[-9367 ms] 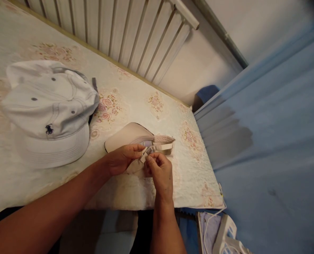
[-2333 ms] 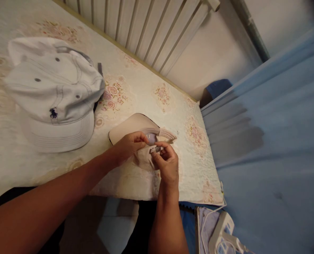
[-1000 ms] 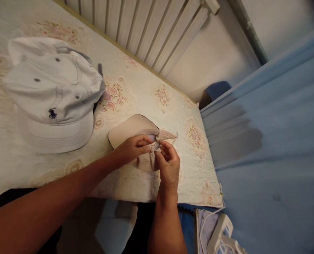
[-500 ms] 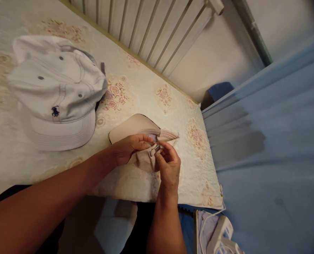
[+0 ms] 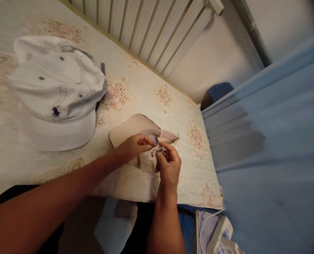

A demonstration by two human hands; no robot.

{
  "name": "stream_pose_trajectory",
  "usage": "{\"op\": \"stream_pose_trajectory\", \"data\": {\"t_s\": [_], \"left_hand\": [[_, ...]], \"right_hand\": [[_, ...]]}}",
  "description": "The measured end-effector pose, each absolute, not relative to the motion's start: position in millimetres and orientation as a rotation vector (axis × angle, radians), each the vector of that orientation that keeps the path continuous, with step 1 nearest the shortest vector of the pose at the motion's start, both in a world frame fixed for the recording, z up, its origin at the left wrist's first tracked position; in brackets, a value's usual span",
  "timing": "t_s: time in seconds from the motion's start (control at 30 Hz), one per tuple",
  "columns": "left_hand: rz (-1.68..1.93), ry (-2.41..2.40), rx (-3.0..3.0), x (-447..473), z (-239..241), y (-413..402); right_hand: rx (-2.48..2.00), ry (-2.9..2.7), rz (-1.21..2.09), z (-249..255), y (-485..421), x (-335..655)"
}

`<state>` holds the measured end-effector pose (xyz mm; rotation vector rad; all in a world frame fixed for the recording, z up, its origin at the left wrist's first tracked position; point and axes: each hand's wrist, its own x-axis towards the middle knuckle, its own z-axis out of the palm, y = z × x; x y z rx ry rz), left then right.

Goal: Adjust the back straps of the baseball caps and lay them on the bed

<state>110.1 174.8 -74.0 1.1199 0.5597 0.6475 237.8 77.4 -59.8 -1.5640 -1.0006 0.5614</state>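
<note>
A beige cap (image 5: 135, 125) lies on the flowered cloth, its brim to the left and its back strap towards me. Between my hands is the strap's small metal buckle (image 5: 157, 151). My right hand (image 5: 170, 162) pinches the buckle between thumb and forefinger. Just left of it, my left hand (image 5: 135, 146) has its fingers closed on the cap's strap edge; the fingertips partly hide what they grip. A larger white cap (image 5: 58, 91) with a dark horse emblem rests to the left, apart from both hands.
The flowered cloth (image 5: 143, 95) covers the surface up to a white slatted radiator (image 5: 135, 28) at the back. A blue curtain (image 5: 265, 141) hangs on the right. Below the right front corner are a white device (image 5: 220, 234) and its cable.
My left hand has shifted slightly, its fingertips drawn up at the strap. The buckle has tilted in my right fingers and now lies flatter. The white cap has stayed put.
</note>
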Motion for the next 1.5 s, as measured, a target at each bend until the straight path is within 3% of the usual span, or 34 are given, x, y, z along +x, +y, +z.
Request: {"op": "stream_pose_trajectory", "data": {"t_s": [0.23, 0.63, 1.5], "left_hand": [[0.839, 0.677, 1.654, 104.7, -61.9, 168.7], [0.434, 0.453, 1.593, 105.1, -81.9, 175.1], [0.515, 0.419, 1.869, 99.9, -71.3, 160.6]], "right_hand": [[-1.604, -0.971, 0.417, -58.9, 79.9, 237.2], [-1.561, -0.943, 0.560, -59.0, 79.4, 244.8], [-1.544, -1.148, 0.432, -52.8, 70.4, 243.5]]}}
